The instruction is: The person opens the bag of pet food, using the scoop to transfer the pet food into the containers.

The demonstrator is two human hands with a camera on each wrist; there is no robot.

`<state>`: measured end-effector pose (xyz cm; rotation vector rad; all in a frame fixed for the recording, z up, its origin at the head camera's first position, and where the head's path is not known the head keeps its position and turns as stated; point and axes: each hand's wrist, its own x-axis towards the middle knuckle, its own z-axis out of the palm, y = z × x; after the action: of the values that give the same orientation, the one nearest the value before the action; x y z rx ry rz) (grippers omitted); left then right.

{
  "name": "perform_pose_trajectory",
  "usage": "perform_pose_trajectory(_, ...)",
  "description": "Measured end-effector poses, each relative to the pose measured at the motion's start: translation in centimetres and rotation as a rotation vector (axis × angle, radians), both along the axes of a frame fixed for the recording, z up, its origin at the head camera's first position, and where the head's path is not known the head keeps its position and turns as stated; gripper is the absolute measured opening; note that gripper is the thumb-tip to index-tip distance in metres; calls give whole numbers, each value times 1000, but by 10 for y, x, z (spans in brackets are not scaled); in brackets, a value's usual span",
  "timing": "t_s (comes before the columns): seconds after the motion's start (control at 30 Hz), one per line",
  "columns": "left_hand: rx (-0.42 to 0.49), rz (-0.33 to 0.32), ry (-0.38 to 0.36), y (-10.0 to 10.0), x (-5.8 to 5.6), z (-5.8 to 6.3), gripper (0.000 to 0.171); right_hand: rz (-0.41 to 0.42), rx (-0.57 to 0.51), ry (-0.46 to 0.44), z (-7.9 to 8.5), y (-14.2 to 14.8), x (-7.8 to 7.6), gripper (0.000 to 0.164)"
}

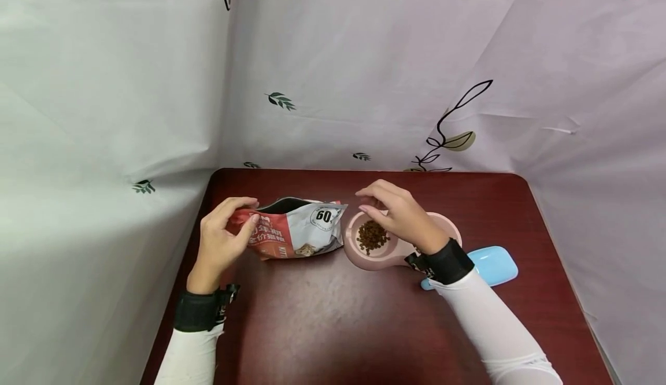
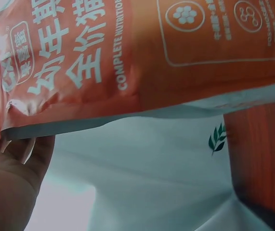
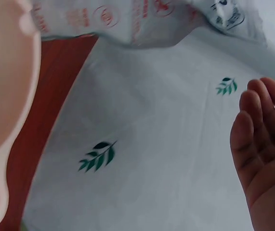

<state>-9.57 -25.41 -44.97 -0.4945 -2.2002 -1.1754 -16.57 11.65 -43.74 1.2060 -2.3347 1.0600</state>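
Note:
A red and white bag of cat food lies on the table, its dark mouth gaping along the far side. My left hand pinches the top corner at the bag's left end, as the left wrist view also shows, with the bag between thumb and fingers. Brown kibble sits in the left dish of a pink double bowl. Above that bowl my right hand hovers with nothing in it, fingers loosely bent toward the bag's right end. In the right wrist view, that hand's fingers are apart from the bag.
A light blue scoop lies on the table right of the bowl, its handle partly behind the right wrist. The dark red table meets a white cloth with leaf prints at the back and sides.

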Motion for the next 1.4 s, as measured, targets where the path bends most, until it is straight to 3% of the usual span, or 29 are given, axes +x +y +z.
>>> perform_pose_trajectory(0.23,-96,-17,11,6,0,6,33,36,47,126,14,-41,3,28)
perform_pose_trajectory(0.43,-134,-13,-54,6,2,11,24,73,152,137,23,-67,4,32)
perform_pose_trajectory(0.67,-136,12,-72,6,3,11,18,71,211,170,31,-91,5,29)
perform_pose_trajectory(1.0,-96,41,-60,12,4,6,12,4,199,200,23,-105,12,12)
perform_pose_trajectory(1.4,-57,96,-74,17,3,4,7,-149,180,362,0,-115,16,12)
